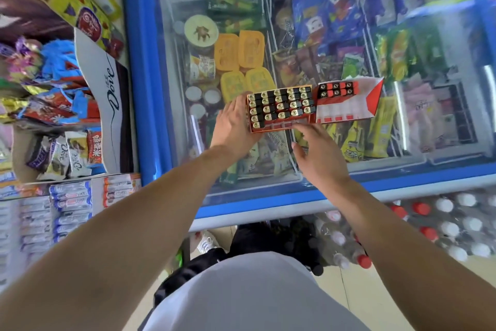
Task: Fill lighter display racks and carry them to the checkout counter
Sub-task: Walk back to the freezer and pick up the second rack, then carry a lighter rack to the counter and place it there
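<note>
Shop aisle, blue chest freezer (145, 89) with ice creams (241, 54) under the glass lid. Two lighter racks sat touching on that lid: the orange rack (280, 108) nearly full of black-and-gold lighters (279, 101), the red-and-white rack (346, 105) holding just a few. Left grip (233, 124) was against the orange rack's left end, couldn't tell if it was clutching. Right grip (319, 153) was released, fingers spread by the front edge.

A blue-framed chest freezer (145, 89) is seen packed with ice creams (241, 51); chocolate packets (69, 153) are stacked left of it; capped bottles (442, 223) are stood below its front edge
</note>
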The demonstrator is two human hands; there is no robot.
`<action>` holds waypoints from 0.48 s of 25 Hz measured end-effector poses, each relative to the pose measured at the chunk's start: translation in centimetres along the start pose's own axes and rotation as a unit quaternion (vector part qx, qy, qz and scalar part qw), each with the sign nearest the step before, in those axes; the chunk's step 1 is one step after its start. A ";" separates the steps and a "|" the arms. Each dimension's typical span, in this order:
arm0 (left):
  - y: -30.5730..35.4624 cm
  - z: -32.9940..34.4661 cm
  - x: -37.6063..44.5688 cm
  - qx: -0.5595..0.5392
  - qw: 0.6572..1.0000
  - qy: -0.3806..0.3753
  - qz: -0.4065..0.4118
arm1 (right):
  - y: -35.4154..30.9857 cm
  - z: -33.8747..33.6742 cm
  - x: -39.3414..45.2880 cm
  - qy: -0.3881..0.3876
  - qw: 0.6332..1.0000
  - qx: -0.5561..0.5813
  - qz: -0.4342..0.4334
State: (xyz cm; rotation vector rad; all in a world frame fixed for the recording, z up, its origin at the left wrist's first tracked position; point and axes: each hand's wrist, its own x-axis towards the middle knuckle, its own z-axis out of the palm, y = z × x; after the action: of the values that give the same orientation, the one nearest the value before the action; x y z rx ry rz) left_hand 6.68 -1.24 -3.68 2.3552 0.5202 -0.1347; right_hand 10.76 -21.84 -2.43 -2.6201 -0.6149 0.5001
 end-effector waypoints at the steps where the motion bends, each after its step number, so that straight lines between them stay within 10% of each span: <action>1: -0.3 -0.1 -0.2 0.009 1.000 -0.001 0.001 | 0.0 0.0 0.0 0.001 1.000 0.003 -0.001; 9: -4.4 -1.0 -4.9 0.042 0.997 -0.057 -0.039 | -0.9 2.5 -2.3 0.040 0.975 0.184 0.122; 12: -5.4 -1.6 -6.9 0.054 0.997 -0.050 -0.020 | -1.8 2.6 -1.5 -0.058 0.981 0.170 0.078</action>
State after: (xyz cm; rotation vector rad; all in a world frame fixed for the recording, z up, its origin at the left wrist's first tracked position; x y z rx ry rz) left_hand -1.89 1.20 -4.22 2.4286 0.5237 -0.3034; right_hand 7.81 -20.36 -3.46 -2.3330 -0.3237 0.7416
